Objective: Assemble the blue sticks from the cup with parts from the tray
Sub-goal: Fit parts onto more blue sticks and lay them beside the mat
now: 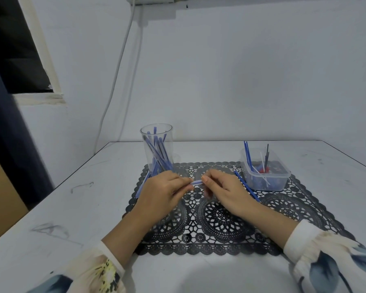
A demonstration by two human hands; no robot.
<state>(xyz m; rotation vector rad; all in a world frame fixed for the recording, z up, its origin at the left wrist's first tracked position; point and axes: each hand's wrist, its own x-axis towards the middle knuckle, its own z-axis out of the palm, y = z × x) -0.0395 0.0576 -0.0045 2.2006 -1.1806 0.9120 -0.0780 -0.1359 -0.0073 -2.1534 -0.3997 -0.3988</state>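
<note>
Both hands are over the black lace mat point(220, 218) on the white table point(72, 208). Left hand point(163, 193) and right hand point(224, 191) each pinch an end of a pale blue stick point(197, 182), held level; blurred, possibly two pieces. The clear cup point(156, 149) of blue sticks stands just behind the left hand. The clear tray point(265, 182) sits far right, with a loose blue stick point(246, 186) beside it.

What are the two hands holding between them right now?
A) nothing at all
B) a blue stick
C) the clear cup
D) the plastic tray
B: the left hand and the right hand each pinch an end of one blue stick above the black lace mat, while the clear cup and the plastic tray stand untouched.
</note>
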